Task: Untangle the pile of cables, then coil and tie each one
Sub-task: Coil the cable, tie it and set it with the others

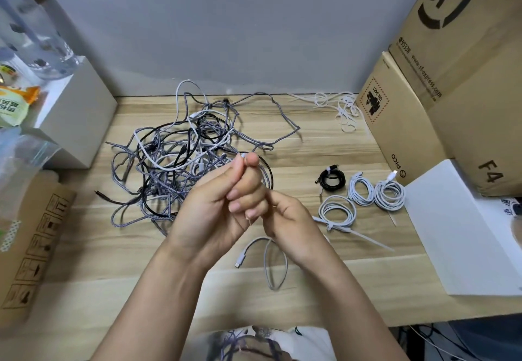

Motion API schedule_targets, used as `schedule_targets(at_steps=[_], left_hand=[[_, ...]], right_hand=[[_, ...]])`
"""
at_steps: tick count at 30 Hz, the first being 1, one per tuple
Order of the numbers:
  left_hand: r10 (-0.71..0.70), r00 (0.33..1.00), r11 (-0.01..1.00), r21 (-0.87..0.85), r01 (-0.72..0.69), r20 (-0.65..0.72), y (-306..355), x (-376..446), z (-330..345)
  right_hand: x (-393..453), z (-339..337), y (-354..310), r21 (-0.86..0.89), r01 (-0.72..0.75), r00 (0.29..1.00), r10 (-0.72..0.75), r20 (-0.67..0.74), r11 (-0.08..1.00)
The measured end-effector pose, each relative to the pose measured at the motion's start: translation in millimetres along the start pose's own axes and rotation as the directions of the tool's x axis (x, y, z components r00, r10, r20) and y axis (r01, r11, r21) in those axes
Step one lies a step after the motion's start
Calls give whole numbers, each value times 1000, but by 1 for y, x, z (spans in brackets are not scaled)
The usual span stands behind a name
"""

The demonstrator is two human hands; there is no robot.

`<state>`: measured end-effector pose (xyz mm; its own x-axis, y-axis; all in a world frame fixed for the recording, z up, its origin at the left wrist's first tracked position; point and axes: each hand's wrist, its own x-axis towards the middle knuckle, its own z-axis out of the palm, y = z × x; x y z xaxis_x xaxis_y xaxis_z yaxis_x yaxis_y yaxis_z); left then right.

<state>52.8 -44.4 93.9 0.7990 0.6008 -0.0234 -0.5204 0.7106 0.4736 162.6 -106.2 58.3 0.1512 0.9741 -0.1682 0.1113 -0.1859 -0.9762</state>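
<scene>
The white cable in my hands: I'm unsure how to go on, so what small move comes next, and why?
Probably lay one more loop into the left hand. It pinches the white cable at the fingertips, the right hand grips it close beside, and a slack length with its plug still hangs to the table. Four coils already lie tied, and spare ties wait at the back.

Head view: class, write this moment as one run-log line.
left hand: pinches white cable | right hand: grips same cable | tangled pile: remains | tied coils: four, right side
</scene>
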Motion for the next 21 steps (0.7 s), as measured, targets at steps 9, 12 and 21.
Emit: schedule_targets(at_steps=[9, 12, 21], left_hand=[[202, 939, 752, 658, 33, -279, -4, 3, -9], [103, 961, 729, 677, 103, -257, -2, 0, -9], [-170, 972, 452, 863, 225, -165, 1, -7, -3]], right_hand=[[-20, -1, -13, -586, 98, 995, -64, 79, 805], [-21, -5, -17, -579, 106, 993, -115, 22, 808], [-21, -18, -25, -283, 295, 826, -392, -404, 913]])
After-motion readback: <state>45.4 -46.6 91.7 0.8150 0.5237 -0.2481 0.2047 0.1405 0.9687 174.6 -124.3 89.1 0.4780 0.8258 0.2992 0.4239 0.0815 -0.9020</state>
